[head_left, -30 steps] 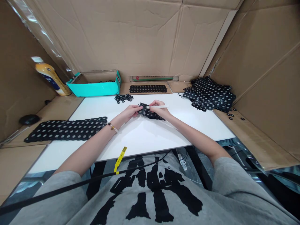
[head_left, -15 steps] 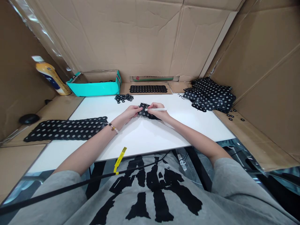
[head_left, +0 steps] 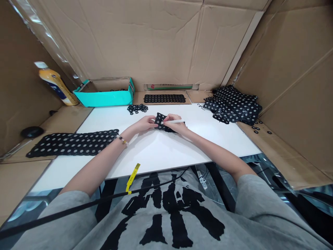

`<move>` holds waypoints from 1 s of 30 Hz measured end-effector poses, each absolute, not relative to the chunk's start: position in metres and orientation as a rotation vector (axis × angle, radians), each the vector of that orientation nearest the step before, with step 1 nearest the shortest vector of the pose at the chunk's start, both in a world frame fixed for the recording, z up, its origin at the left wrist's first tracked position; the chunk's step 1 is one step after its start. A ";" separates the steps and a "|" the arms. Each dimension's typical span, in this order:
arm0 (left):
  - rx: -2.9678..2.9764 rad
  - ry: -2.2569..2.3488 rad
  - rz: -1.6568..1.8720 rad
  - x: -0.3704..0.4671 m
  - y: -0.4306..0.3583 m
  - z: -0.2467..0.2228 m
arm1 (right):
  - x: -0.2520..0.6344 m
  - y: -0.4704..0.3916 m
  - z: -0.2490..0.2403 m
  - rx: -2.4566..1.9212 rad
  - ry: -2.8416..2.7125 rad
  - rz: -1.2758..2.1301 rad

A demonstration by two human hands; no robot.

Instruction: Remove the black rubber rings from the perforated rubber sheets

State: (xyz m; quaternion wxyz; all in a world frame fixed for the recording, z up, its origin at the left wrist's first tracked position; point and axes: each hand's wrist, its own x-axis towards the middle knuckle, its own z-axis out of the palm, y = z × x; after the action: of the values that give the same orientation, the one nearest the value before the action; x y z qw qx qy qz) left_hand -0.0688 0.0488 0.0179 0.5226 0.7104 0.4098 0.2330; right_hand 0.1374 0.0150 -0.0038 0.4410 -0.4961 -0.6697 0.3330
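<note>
A small black rubber sheet with rows of round holes lies in front of me over the white tabletop. My left hand has its thumb and fingers at the sheet's left edge, closed on it; the exact grip is too small to see clearly. In my right hand is a slim white pen-like tool, held like a pencil. Its tip points left at the sheet. Part of the sheet is hidden beneath the right hand. Just behind the left hand sits a small heap of black rings.
A long holed sheet lies left, another at the back. Several more form a pile at the back right, near loose rings. A turquoise box and a bottle stand back left. Cardboard walls surround the table.
My left fingers have shifted slightly and spread a little at the sheet's edge, and the sheet has turned a bit. The right hand keeps the white tool in nearly the same place.
</note>
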 end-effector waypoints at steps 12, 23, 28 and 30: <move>1.527 1.065 0.630 -0.067 0.049 0.021 | 0.138 0.014 0.003 -1.169 -1.582 0.973; 1.390 1.146 0.689 -0.060 0.043 0.019 | 0.132 0.011 -0.002 -1.247 -1.674 0.934; 1.339 1.154 0.715 -0.058 0.043 0.019 | 0.129 0.010 -0.003 -1.271 -1.723 0.834; 1.337 1.133 0.693 -0.060 0.043 0.020 | 0.128 0.010 -0.004 -1.264 -1.729 0.816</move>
State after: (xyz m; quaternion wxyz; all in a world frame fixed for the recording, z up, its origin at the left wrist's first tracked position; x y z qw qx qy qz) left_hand -0.0597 0.0431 0.0202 0.5879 0.5739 0.4863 0.2976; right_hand 0.1282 0.0102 -0.0042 0.4122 -0.5023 -0.6873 0.3246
